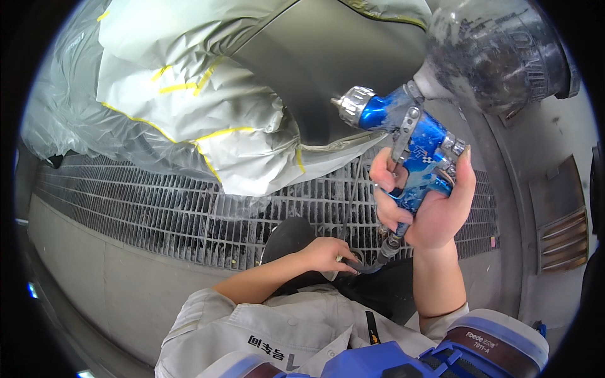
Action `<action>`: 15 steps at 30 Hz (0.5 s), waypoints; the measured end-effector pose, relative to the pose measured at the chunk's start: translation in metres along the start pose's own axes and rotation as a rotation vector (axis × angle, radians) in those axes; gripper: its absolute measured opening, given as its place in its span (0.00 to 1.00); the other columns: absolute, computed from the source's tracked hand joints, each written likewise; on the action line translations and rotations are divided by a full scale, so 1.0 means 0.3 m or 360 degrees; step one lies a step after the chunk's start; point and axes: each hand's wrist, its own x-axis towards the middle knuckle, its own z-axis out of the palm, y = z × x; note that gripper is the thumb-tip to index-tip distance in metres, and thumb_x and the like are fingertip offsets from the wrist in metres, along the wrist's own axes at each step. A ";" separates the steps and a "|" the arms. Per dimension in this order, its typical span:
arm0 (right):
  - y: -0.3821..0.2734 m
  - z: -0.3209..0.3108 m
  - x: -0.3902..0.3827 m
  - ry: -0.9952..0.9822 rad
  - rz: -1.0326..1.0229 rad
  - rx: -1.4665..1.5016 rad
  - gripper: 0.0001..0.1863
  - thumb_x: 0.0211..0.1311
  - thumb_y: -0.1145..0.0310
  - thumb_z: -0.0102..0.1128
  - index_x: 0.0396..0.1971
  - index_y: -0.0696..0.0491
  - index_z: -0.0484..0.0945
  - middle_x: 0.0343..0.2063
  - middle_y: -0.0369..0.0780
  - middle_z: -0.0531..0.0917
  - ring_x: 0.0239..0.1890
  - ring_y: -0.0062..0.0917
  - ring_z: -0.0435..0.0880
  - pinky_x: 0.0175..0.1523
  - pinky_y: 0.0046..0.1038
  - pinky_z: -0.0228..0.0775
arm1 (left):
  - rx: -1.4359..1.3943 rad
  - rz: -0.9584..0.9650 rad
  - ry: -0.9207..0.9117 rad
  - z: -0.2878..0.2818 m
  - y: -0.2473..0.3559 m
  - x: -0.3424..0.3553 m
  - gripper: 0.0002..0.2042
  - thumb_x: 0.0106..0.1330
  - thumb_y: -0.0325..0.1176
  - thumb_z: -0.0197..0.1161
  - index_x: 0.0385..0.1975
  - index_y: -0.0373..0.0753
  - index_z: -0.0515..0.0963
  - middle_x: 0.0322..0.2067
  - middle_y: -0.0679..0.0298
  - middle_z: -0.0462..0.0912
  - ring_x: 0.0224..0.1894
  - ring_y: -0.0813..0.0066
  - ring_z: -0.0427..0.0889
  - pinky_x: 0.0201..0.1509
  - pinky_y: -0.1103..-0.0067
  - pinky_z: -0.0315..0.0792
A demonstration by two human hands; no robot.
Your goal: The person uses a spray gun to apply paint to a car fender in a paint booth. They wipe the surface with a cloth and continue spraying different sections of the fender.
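Note:
My right hand (435, 217) is wrapped round the handle of a blue spray gun (419, 142), with fingers at its trigger. The gun's silver nozzle points left, toward a grey car panel (334, 63). A large translucent paint cup (498, 53), smeared inside, sits on top of the gun at the upper right. Down by my lap, my left hand (328, 255) is closed round the dark air hose (372, 266), which runs up to the base of the gun's handle. White masking paper (246, 151) edged with yellow tape surrounds the panel.
Clear plastic sheeting (69, 101) drapes the car at the left. Underfoot runs a metal floor grating (302, 201), bordered by grey flooring (113, 252). A wall with a louvred vent (564, 239) stands at the right. Part of a blue respirator (491, 346) shows at the lower edge.

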 end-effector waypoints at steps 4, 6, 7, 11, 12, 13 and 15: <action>0.062 0.048 0.040 0.0187 -0.0109 -0.0248 0.47 0.78 0.28 0.24 0.51 0.65 0.72 0.34 0.44 0.80 0.12 0.16 0.65 0.16 0.22 0.63 | -0.0009 -0.0103 0.0077 0.002 -0.007 -0.027 0.17 0.65 0.53 0.73 0.45 0.49 0.91 0.40 0.62 0.89 0.45 0.57 0.88 0.49 0.65 0.80; 0.090 0.053 0.064 0.0200 -0.0095 -0.0370 0.48 0.78 0.28 0.24 0.51 0.65 0.72 0.33 0.45 0.80 0.12 0.16 0.66 0.16 0.23 0.63 | -0.0017 -0.0175 0.0073 0.002 -0.011 -0.034 0.16 0.65 0.52 0.73 0.44 0.48 0.91 0.41 0.61 0.89 0.46 0.57 0.88 0.49 0.65 0.81; 0.098 0.049 0.071 0.0027 -0.0034 -0.0264 0.47 0.78 0.29 0.24 0.50 0.65 0.72 0.32 0.45 0.81 0.12 0.16 0.66 0.17 0.23 0.64 | -0.0028 -0.0195 0.0066 0.000 -0.015 -0.039 0.16 0.65 0.52 0.73 0.44 0.48 0.91 0.41 0.61 0.89 0.46 0.57 0.88 0.50 0.65 0.81; 0.128 0.023 0.051 0.0011 0.0103 -0.0248 0.47 0.78 0.28 0.24 0.48 0.64 0.72 0.32 0.44 0.80 0.12 0.17 0.66 0.16 0.23 0.63 | -0.0021 -0.0173 0.0069 0.016 -0.033 -0.050 0.17 0.65 0.52 0.73 0.45 0.50 0.91 0.42 0.61 0.90 0.47 0.57 0.88 0.50 0.65 0.81; 0.127 0.008 0.049 0.0013 0.0089 -0.0286 0.48 0.78 0.28 0.24 0.49 0.64 0.72 0.32 0.44 0.79 0.12 0.17 0.66 0.16 0.23 0.63 | -0.0009 -0.0172 0.0063 0.025 -0.043 -0.053 0.17 0.65 0.52 0.73 0.46 0.50 0.91 0.42 0.61 0.90 0.47 0.56 0.88 0.50 0.64 0.81; 0.124 -0.003 0.032 0.0049 0.0012 -0.0284 0.47 0.78 0.28 0.25 0.49 0.64 0.72 0.32 0.43 0.78 0.12 0.17 0.66 0.16 0.22 0.64 | 0.0010 -0.0190 0.0043 0.035 -0.055 -0.055 0.17 0.65 0.52 0.73 0.46 0.51 0.91 0.42 0.61 0.90 0.47 0.56 0.88 0.50 0.64 0.81; 0.133 -0.010 -0.027 0.0336 -0.0128 -0.0411 0.46 0.78 0.29 0.26 0.49 0.64 0.72 0.31 0.43 0.77 0.12 0.17 0.65 0.16 0.23 0.61 | 0.0055 -0.0192 0.0032 0.059 -0.087 -0.058 0.18 0.63 0.54 0.73 0.47 0.52 0.92 0.42 0.61 0.90 0.47 0.56 0.88 0.49 0.64 0.81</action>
